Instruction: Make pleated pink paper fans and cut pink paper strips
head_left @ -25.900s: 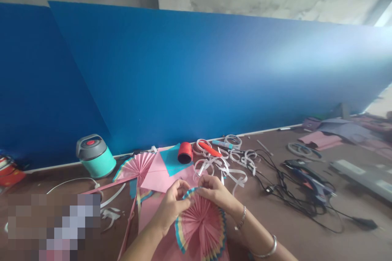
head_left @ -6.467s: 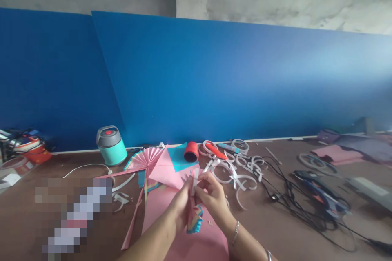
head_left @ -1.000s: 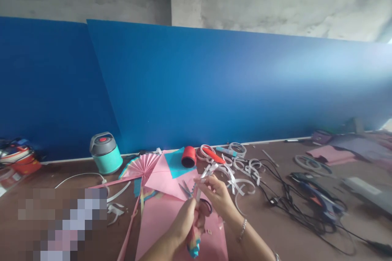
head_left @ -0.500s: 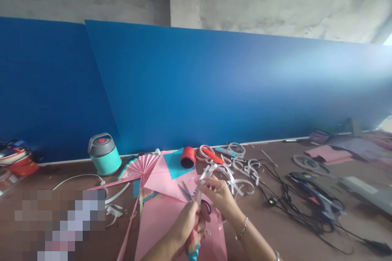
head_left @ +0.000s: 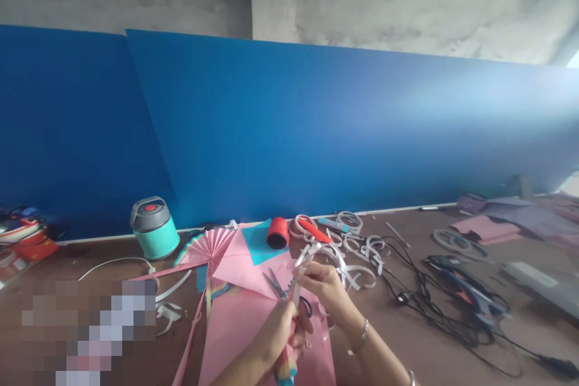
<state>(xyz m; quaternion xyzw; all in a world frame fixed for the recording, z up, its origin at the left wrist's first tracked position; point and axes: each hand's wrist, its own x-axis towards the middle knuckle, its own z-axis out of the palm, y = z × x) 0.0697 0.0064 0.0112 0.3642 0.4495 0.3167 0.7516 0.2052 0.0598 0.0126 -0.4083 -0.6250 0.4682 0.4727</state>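
My left hand (head_left: 283, 329) is closed around a narrow bundle of pleated paper (head_left: 286, 365) in pink, yellow and blue. Just above it, my right hand (head_left: 319, 283) pinches a white strip (head_left: 297, 294) that runs down to the left hand at the top of the bundle. Scissors (head_left: 274, 282) with dark handles lie behind the hands, blades pointing away to the left; the fingers partly cover them. Beneath everything are pink paper sheets (head_left: 226, 338). Left of the hands, a pleated pink paper fan (head_left: 210, 247) is spread out.
Curled white strips (head_left: 362, 274), a red roll (head_left: 278, 233) and a blue sheet (head_left: 257, 244) lie beyond the hands. A teal lidded container (head_left: 156, 235) stands to the left. Black cables (head_left: 425, 301) and a grey device (head_left: 538, 283) occupy the right. A blue panel (head_left: 316, 132) closes off the back.
My right hand has shifted slightly to the right and down, still pinching the white strip. My left hand has moved a little to the right with the paper bundle.
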